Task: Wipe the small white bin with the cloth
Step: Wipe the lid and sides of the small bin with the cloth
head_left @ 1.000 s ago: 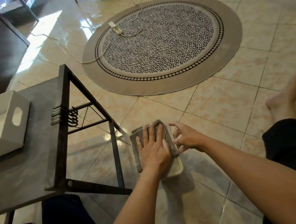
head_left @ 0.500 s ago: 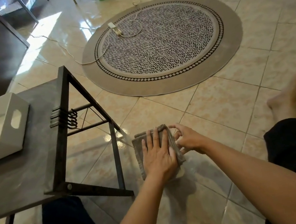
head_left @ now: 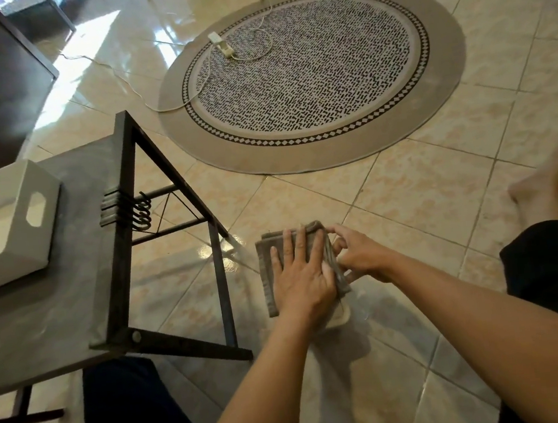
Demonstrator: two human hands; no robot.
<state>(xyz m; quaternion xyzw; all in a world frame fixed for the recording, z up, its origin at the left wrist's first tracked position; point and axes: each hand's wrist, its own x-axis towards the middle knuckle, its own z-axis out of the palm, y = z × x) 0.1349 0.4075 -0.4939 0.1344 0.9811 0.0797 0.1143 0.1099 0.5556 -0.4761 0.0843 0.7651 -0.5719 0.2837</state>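
bin (head_left: 339, 316) on floor (head_left: 407, 204), near centre, mostly hidden under cloth (head_left: 267, 274) | left hand (head_left: 300, 278) pressed flat on cloth, nothing clasped | right hand (head_left: 361, 254) grip closed on bin's right side | risk: bin skidded on glossy tile if that hold is loosened; cloth bunched under uneven pressure

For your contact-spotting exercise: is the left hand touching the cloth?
Touching. The head view shows the left hand pressed flat, fingers spread, on the cloth covering the small white bin.
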